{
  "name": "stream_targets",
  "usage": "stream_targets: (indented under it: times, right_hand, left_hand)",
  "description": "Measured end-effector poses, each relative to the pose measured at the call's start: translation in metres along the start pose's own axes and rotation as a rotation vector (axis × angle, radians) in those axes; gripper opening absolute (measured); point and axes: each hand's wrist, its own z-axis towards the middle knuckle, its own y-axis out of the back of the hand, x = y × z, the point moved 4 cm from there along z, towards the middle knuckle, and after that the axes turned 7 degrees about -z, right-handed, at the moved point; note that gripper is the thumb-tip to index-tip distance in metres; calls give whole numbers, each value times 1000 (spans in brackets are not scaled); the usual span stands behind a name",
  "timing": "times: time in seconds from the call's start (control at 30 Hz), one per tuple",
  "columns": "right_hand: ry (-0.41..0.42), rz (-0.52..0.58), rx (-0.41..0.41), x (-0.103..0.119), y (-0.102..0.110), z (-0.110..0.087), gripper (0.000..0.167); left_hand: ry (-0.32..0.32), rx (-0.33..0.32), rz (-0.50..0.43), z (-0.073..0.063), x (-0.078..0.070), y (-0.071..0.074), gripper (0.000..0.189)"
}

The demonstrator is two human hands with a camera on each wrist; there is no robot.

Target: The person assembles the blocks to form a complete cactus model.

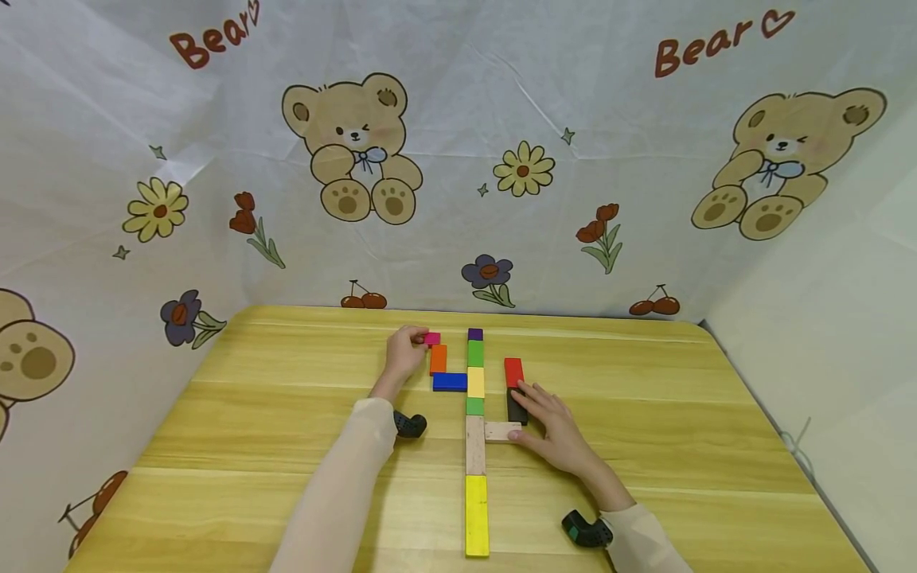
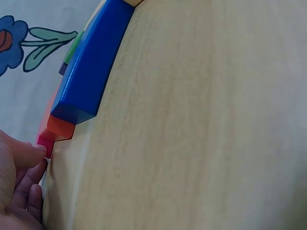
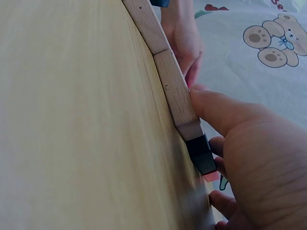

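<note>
At the far end of the left branch, my left hand [image 1: 405, 352] pinches a small pink block [image 1: 432, 339] between thumb and fingers. An orange block [image 1: 438, 360] lies just below it and meets a blue block [image 1: 450, 382], which runs to the central column. On the other side, my right hand [image 1: 557, 430] has its fingers extended, with fingertips along the black block [image 1: 517, 406]. Its thumb touches a short plain wooden block [image 3: 177, 91] that joins the column. Beyond the black block lies a red block [image 1: 513, 372], end to end with it.
The column has a yellow block [image 1: 476, 516], a long plain wooden block [image 1: 476, 446], a small green block [image 1: 475, 406], a cream block [image 1: 476, 382], a second green block [image 1: 476, 353] and a purple block [image 1: 475, 334]. A bear-printed cloth [image 1: 458, 231] hangs behind the wooden table [image 1: 272, 446].
</note>
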Motion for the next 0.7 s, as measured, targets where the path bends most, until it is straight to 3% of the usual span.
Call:
stream_targets:
  times: [0.4, 0.7]
  right_hand:
    - [2, -1, -4, 0, 0, 0, 64]
    - [-5, 0, 7, -1, -1, 0, 65]
  left_hand:
    - [-42, 35, -8, -4, -2, -6, 37]
    - [-40, 40, -18, -6, -3, -8, 37]
